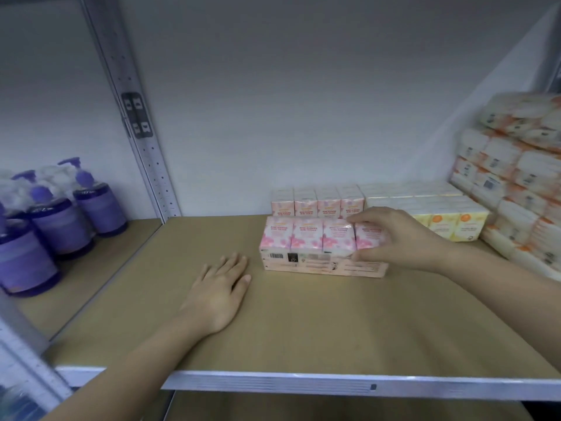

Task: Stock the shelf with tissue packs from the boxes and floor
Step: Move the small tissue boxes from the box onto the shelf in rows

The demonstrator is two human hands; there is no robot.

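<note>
Resting on the tan shelf (303, 323): pink tissue packs (306, 238) (white wall (303, 101) behind).

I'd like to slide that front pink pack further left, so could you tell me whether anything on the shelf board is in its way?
Only the left hand, lying flat on the shelf board just left of the front pink pack. Otherwise the board is bare up to the upright.

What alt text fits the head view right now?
A right hand grips a pink rose-print tissue multipack on a tan shelf board, while the left hand rests flat beside it. More pink packs, yellow packs and purple pump bottles surround it.
</note>
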